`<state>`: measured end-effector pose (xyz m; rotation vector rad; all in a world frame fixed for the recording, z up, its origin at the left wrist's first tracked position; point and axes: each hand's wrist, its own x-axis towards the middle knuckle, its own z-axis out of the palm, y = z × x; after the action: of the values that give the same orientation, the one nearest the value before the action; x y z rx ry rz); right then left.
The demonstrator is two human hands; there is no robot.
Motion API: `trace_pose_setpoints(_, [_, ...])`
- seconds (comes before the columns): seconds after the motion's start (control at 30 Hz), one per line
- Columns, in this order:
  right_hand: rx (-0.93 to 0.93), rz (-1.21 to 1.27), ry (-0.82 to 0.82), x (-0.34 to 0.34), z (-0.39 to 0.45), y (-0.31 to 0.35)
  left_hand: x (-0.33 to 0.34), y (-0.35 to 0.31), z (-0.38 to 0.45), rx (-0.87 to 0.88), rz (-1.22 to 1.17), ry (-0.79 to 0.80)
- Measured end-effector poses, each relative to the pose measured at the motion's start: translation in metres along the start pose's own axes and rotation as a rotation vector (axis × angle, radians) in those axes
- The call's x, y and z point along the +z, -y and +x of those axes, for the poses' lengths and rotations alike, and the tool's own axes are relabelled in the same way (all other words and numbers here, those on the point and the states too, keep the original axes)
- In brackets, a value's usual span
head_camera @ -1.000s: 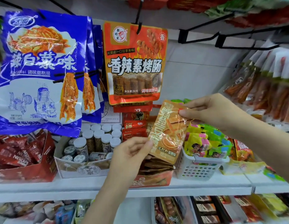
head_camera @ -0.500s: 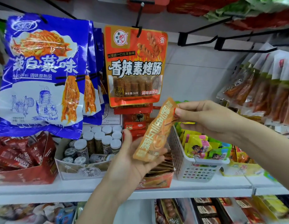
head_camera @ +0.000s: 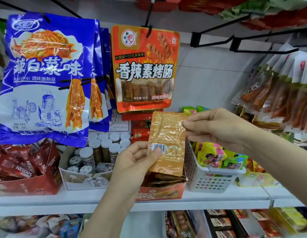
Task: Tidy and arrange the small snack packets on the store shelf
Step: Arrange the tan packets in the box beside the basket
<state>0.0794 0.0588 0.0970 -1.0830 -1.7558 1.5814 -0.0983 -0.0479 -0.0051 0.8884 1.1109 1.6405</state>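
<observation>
I hold an orange-gold snack packet point(head_camera: 168, 140) upright in front of the shelf, its back with the barcode facing me. My left hand point(head_camera: 135, 162) grips its lower left edge, thumb over the barcode. My right hand point(head_camera: 216, 127) pinches its upper right corner. Directly below the packet sits an orange display box point(head_camera: 161, 193) with several similar packets lying stacked in it.
A white perforated basket point(head_camera: 212, 181) of bright candy packs stands right of the box. A box of white-capped jars point(head_camera: 84, 177) and a red Nescafe box point(head_camera: 27, 184) stand left. Blue bags point(head_camera: 44, 78) and an orange bag point(head_camera: 144, 69) hang from hooks above. White shelf edge point(head_camera: 63, 203) runs below.
The packet has been turned over from its printed front, through edge-on, to its back with the barcode. My left hand shifted from cupping it underneath to gripping its lower left edge.
</observation>
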Motion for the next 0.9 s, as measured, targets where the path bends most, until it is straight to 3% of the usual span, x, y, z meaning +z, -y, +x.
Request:
trace_pose_setpoints(0.33, [0.069,0.055,-0.067,-0.003,0.0,-0.003,0.001,0.0,-0.001,-0.002,0.022,0.049])
trace_pose_setpoints(0.4, [0.076,0.066,-0.057,-0.005,0.001,-0.004,0.002,-0.002,0.0,-0.091,-0.097,0.068])
trace_pose_setpoints(0.5, [0.041,0.102,0.043,-0.002,0.002,-0.008,0.001,-0.008,-0.001,-0.385,-0.495,0.233])
trace_pose_setpoints(0.63, [-0.049,0.029,0.128,0.01,0.003,-0.014,0.004,-0.008,-0.007,-0.506,-0.545,0.427])
trace_pose_setpoints(0.7, [-0.067,0.066,0.109,0.013,0.005,-0.012,0.006,-0.005,-0.004,-0.464,-0.531,0.345])
trace_pose_setpoints(0.8, [0.005,0.104,0.074,0.007,0.005,-0.002,0.006,0.0,0.003,-0.305,-0.292,0.083])
trace_pose_setpoints(0.9, [0.006,-0.066,0.09,0.003,0.001,0.004,0.004,0.004,0.004,-0.129,-0.096,-0.095])
